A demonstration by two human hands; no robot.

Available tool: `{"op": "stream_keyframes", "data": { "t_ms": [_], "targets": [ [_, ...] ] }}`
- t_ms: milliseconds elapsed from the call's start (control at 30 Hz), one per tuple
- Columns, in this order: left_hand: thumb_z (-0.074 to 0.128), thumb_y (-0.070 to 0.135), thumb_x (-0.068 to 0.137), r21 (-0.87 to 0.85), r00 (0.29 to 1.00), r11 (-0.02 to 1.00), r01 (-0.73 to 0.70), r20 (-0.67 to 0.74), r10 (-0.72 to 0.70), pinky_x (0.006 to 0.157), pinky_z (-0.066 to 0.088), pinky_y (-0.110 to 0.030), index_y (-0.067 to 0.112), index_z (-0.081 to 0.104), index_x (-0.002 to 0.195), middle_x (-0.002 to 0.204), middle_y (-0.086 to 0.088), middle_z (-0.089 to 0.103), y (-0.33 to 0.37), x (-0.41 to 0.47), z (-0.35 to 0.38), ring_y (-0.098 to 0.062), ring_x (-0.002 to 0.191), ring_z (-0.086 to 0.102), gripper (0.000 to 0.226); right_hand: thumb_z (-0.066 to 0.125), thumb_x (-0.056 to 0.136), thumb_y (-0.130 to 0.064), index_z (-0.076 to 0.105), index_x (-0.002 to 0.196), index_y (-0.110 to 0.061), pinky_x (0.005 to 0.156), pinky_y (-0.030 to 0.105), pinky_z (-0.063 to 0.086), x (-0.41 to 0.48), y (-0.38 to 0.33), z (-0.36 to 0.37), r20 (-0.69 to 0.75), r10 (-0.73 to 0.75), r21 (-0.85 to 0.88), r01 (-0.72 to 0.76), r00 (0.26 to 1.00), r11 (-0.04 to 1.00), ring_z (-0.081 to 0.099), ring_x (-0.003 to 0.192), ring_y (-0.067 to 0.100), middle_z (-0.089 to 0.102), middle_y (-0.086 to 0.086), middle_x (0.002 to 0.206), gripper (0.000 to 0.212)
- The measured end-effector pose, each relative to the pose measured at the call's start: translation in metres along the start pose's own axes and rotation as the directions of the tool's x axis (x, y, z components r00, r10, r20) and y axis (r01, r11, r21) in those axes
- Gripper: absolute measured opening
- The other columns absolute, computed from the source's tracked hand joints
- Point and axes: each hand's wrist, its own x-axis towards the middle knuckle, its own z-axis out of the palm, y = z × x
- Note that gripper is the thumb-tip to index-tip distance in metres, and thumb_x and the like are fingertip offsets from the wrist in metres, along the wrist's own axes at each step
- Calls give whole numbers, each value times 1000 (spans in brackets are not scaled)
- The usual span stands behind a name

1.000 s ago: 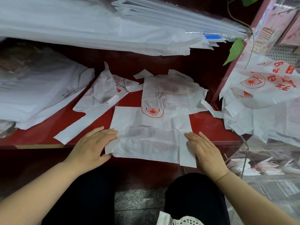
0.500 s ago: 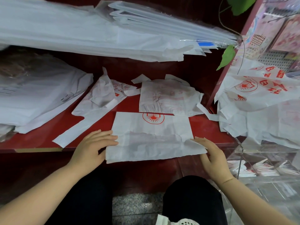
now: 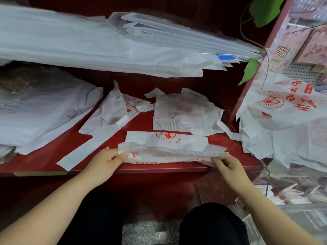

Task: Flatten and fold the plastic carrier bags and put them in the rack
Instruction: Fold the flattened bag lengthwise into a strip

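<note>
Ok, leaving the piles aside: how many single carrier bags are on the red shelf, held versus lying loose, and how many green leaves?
held bag, pinched by left hand and right hand: 1
loose bags lying behind it: 2
green leaves: 2
Total: 5

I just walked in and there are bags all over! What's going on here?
A person is folding a white bag with red print on the red counter. The left hand and the right hand each pinch one end of its near edge, which is lifted and turned up over the rest of the bag. Crumpled bags lie behind it, and a heap of bags sits at the right. The clear rack at the lower right holds some folded bags.
</note>
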Motion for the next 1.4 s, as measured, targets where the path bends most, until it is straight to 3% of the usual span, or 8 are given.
{"op": "stream_keyframes", "data": {
  "t_ms": [133,300,500,733,967,1067,1167,1400],
  "targets": [
    [45,20,95,-128,991,987,96,-78,-106,62,36,-19,12,62,70,72,4,61,0,13,2,-13,71,54,32,51,93,-21,57,70,12,74,35,33,11,-2,1,38,71,-42,-70,997,997,45,66,32,51,22,64,41],
    [50,26,93,-44,963,989,141,-225,-147,63,30,-31,-3,57,69,69,-16,56,-3,38,10,-25,68,47,39,44,94,-31,41,52,-12,100,32,16,25,-10,16,-145,165,-345,-206,976,916,43,62,15,39,-4,51,46],
    [26,33,100,496,981,854,157,-176,-78,81,23,-30,12,43,65,65,3,45,6,55,15,-16,67,42,44,31,95,-31,67,78,-11,93,34,16,31,-12,30,-110,161,-619,-194,981,761,36,91,20,59,0,80,44],
    [15,31,101,763,985,625,168,-152,-79,81,22,-28,16,45,79,71,3,48,9,60,16,-17,67,44,40,37,92,-29,69,84,-12,86,33,18,36,-16,34,-118,180,-732,-208,977,649,42,98,24,65,6,88,37],
    [31,41,98,669,969,701,247,-170,-179,73,28,-29,14,41,61,61,1,44,8,72,8,-17,62,42,47,38,91,-39,58,69,-16,93,35,23,49,-20,27,-64,325,-736,-265,943,623,41,84,20,47,-4,65,38],
    [44,42,94,484,961,847,219,-255,-103,79,35,-33,11,59,94,72,-1,55,5,64,2,-27,82,54,34,37,91,-39,55,68,-14,94,35,22,53,-21,28,-75,363,-738,-296,929,607,43,80,21,42,-4,59,39],
    [53,34,90,278,942,946,169,-329,-72,95,27,-31,14,43,134,72,3,59,6,55,4,-25,93,49,49,36,93,-39,50,61,-14,95,35,22,55,-21,29,-84,369,-739,-306,926,600,45,77,21,43,-3,59,42],
    [45,23,94,258,964,963,80,-267,-8,92,31,-33,15,41,136,61,-4,58,-5,63,15,-24,80,48,43,33,93,-38,44,57,-13,95,35,23,59,-18,30,-98,334,-760,-287,937,583,49,71,21,46,-1,59,46]
  ]
}}
